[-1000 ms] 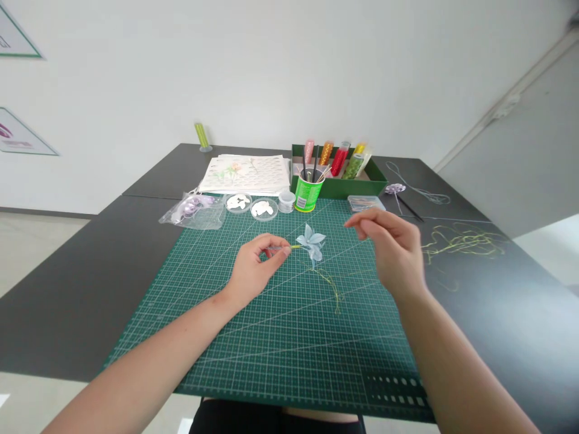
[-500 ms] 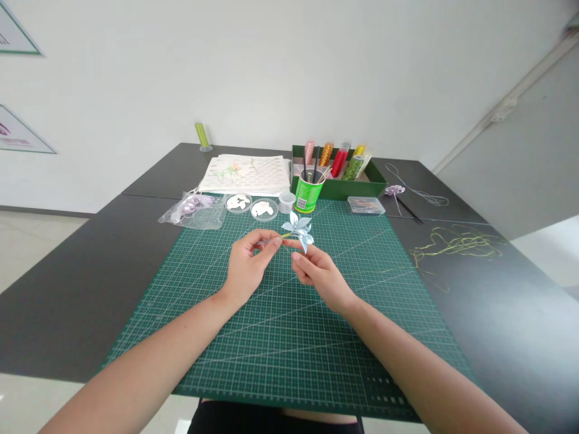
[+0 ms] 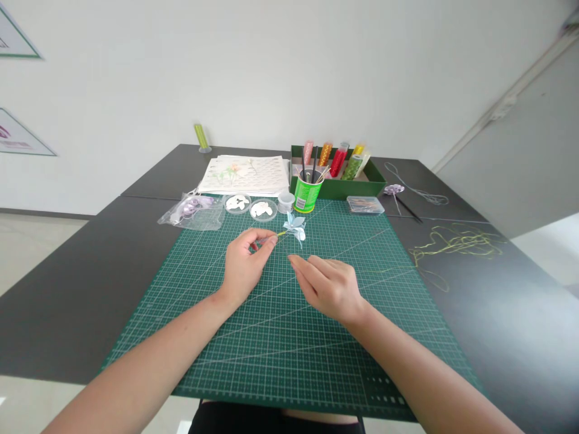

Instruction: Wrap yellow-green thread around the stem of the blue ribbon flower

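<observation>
A light blue flower (image 3: 295, 226) with pointed petals hangs above the green cutting mat (image 3: 271, 361), its head to the right. My left hand (image 3: 248, 256) pinches its thin stem, part of which is wrapped in yellow-green, between thumb and index finger. To the right and a little below the bloom is my right hand (image 3: 328, 286), with fingers curled and thumb and index fingertip together. Anything between those fingertips is too small to make out. The right hand does not touch the petals.
Two dishes of white pieces (image 3: 237, 203) sit near a green can (image 3: 308, 191) of tools. Behind are paper sheets (image 3: 246, 175) and a green box (image 3: 337, 190) with colored tubes. A plastic bag (image 3: 194, 211) lies left, tangled yellow-green thread (image 3: 456, 243) right.
My right hand has come away from the flower and turned over, its fingers now curled together. The left hand and flower have shifted slightly left, and the flower has turned a little.
</observation>
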`<action>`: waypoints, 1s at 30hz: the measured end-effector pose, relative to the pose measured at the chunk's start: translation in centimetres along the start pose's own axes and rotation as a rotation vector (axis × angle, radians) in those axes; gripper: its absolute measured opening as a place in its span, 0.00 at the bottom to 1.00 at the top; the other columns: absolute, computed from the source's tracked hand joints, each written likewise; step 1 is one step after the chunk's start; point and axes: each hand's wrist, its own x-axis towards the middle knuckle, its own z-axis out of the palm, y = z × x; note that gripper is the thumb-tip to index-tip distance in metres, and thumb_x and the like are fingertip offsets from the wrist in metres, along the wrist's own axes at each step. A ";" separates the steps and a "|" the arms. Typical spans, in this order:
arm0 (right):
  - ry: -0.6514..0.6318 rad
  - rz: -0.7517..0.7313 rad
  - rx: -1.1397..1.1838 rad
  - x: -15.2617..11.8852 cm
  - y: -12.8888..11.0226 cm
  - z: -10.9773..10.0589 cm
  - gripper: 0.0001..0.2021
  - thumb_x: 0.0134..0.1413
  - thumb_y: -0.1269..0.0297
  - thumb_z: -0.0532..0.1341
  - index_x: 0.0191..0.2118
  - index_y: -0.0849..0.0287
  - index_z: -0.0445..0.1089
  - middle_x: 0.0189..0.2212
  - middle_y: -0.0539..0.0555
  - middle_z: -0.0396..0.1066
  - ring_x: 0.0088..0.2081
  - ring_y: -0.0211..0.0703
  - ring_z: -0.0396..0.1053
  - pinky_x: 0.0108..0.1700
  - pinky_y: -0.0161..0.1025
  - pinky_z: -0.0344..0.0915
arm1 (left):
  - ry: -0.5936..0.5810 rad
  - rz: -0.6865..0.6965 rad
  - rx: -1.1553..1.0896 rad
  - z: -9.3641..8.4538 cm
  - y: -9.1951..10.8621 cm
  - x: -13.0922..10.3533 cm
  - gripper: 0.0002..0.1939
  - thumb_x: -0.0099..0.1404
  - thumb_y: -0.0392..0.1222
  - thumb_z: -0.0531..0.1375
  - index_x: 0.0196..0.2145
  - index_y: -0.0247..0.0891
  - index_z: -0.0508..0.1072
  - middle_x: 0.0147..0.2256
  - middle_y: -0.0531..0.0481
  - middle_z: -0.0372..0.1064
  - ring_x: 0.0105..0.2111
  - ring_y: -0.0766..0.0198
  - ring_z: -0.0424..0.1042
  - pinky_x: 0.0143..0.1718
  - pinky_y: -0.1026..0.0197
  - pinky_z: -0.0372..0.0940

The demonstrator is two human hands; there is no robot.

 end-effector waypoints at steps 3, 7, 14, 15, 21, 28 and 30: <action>0.111 -0.091 -0.088 0.2 0.2 -0.8 0.07 0.61 0.76 0.62 0.42 0.62 0.77 0.17 0.45 0.62 0.18 0.31 0.58 0.22 0.36 0.54 | -0.040 -0.018 0.058 0.1 -0.2 0.1 0.06 0.65 0.42 0.63 0.33 0.41 0.80 0.33 0.51 0.79 0.33 0.60 0.74 0.35 0.58 0.66; 0.209 -0.111 -0.139 0.2 1.2 -1.6 0.06 0.59 0.76 0.65 0.40 0.60 0.78 0.15 0.44 0.57 0.18 0.31 0.53 0.21 0.37 0.52 | -0.153 0.037 0.109 0.4 -0.4 -0.1 0.05 0.65 0.40 0.62 0.33 0.42 0.79 0.33 0.52 0.79 0.34 0.60 0.74 0.36 0.58 0.67; 0.236 -0.032 -0.149 1.0 2.7 -2.3 0.09 0.62 0.73 0.63 0.33 0.57 0.79 0.16 0.45 0.56 0.19 0.30 0.55 0.23 0.34 0.54 | -0.412 0.129 0.148 0.8 0.2 -0.8 0.05 0.67 0.38 0.62 0.33 0.42 0.79 0.32 0.54 0.77 0.35 0.60 0.73 0.41 0.56 0.65; 0.240 -0.017 -0.134 1.1 2.9 -2.3 0.09 0.62 0.73 0.63 0.32 0.57 0.79 0.16 0.45 0.56 0.19 0.30 0.55 0.23 0.34 0.54 | -0.435 0.141 0.147 0.8 0.4 -0.8 0.06 0.67 0.38 0.62 0.33 0.42 0.78 0.32 0.54 0.77 0.35 0.60 0.72 0.40 0.56 0.65; 0.173 0.143 0.059 0.8 4.2 -1.5 0.09 0.65 0.69 0.62 0.35 0.60 0.80 0.20 0.47 0.63 0.22 0.30 0.60 0.24 0.31 0.57 | -0.516 0.157 0.122 1.0 0.8 -1.1 0.06 0.66 0.35 0.62 0.32 0.42 0.78 0.30 0.54 0.76 0.34 0.60 0.71 0.40 0.57 0.64; 0.061 0.351 0.339 0.1 5.8 -0.6 0.06 0.62 0.67 0.65 0.36 0.59 0.81 0.25 0.49 0.70 0.25 0.32 0.65 0.28 0.32 0.62 | -0.564 0.169 0.071 1.1 0.8 -1.3 0.05 0.64 0.35 0.64 0.32 0.42 0.79 0.31 0.54 0.77 0.37 0.59 0.73 0.43 0.56 0.66; 0.020 0.382 0.405 0.1 6.2 -0.4 0.06 0.61 0.67 0.65 0.35 0.59 0.81 0.25 0.49 0.71 0.26 0.33 0.66 0.29 0.32 0.62 | -0.578 0.170 0.045 1.0 0.7 -1.3 0.05 0.64 0.35 0.65 0.32 0.43 0.80 0.32 0.54 0.78 0.37 0.60 0.73 0.43 0.55 0.66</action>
